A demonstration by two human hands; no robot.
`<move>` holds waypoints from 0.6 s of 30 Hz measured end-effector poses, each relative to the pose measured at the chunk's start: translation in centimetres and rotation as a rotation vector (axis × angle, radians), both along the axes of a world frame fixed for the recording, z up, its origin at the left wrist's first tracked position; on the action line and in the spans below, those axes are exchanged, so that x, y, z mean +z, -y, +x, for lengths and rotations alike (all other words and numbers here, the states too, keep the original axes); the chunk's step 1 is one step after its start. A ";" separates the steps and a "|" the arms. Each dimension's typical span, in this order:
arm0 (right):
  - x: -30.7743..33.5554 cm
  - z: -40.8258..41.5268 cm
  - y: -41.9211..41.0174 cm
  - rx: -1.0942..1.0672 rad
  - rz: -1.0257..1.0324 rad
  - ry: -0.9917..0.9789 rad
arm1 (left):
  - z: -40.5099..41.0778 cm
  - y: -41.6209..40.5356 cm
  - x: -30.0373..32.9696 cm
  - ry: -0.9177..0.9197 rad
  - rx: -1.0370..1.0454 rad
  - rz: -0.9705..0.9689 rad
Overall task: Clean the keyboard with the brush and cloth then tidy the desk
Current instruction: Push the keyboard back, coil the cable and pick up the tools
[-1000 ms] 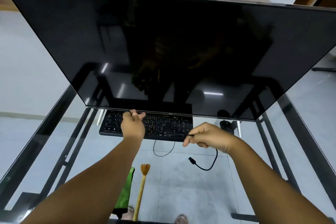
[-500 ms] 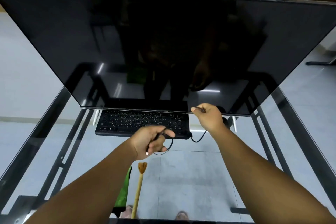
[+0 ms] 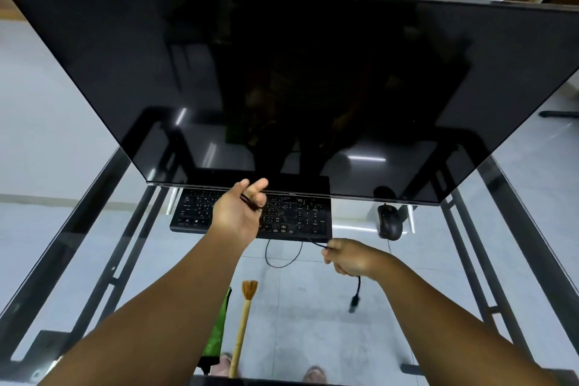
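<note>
Keyboard: while you work the cable, the keyboard [image 3: 250, 213] lies flat on the glass desk [image 3: 94, 229], partly under your left hand.
Left hand: your left hand [image 3: 239, 213] hovers over the keys, a strand of cable [image 3: 283, 255] pinched between thumb and fingers.
Right hand: your right hand [image 3: 349, 257], nearer you, grips the cable, plug end dangling below it.
Brush: the brush [image 3: 242, 323] lies below your hands beside the green cloth [image 3: 219, 329].
Mouse: the mouse [image 3: 389, 222] sits beyond your right hand.
Monitor: the dark monitor [image 3: 282, 88] stands past both hands.

Monitor [image 3: 313, 72] low over keyboard [image 3: 294, 219]
</note>
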State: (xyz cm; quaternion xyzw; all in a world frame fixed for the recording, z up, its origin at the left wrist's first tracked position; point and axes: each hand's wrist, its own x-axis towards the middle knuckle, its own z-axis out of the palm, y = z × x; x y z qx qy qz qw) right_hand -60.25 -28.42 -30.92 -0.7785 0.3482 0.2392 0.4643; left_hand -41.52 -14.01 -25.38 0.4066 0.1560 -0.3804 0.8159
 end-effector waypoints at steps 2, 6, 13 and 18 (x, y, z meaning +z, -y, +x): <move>0.8 -0.3 -0.2 0.080 0.017 -0.012 | 0.6 0.1 -0.3 0.004 0.092 0.068; 3.4 0.0 -0.5 0.176 0.099 0.053 | 1.4 0.3 -1.7 0.251 -0.050 0.349; 8.2 1.1 0.4 0.208 0.199 0.224 | -0.1 0.2 -3.7 0.474 -0.410 0.544; 7.8 1.8 0.3 0.228 0.206 0.102 | 0.5 1.2 -2.6 0.075 -0.097 0.244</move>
